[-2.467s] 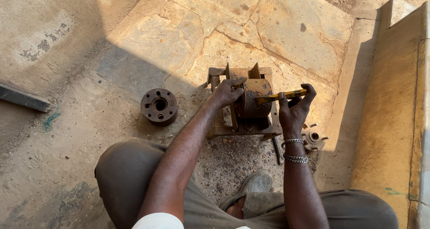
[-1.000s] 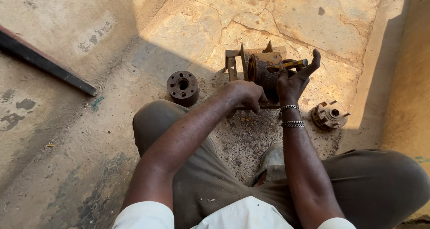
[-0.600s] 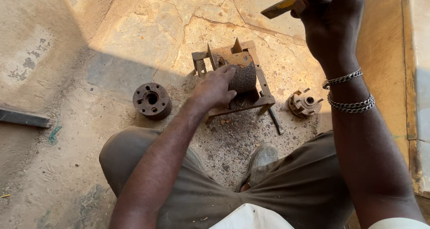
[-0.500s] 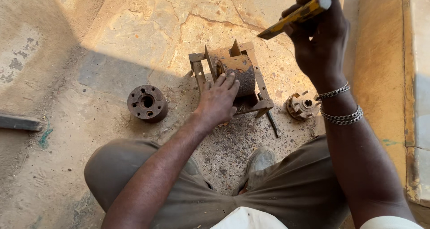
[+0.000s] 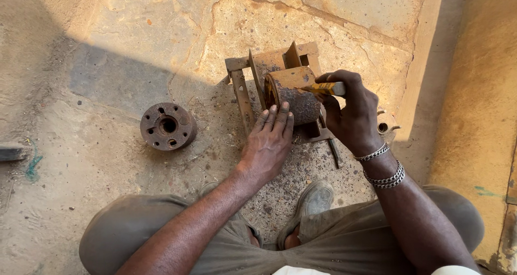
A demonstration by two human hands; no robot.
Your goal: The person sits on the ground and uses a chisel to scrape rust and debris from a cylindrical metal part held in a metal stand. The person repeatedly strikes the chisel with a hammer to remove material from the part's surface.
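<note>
Cylinder: I see the rusty cylinder [image 5: 293,94] lying sideways in the metal frame [image 5: 240,86], long axis left-right.
Left hand [image 5: 269,143]: open, flat, fingertips pressing its near side.
Right hand [image 5: 353,113]: closed around the yellow tool [image 5: 323,88], tip on the cylinder's top right; this hand is nearer.

At the left of the frame I see a rusty round flange [image 5: 168,126] lying flat on the gritty stone floor [image 5: 134,33], with a dark bar end [image 5: 11,152] at the left edge.
</note>
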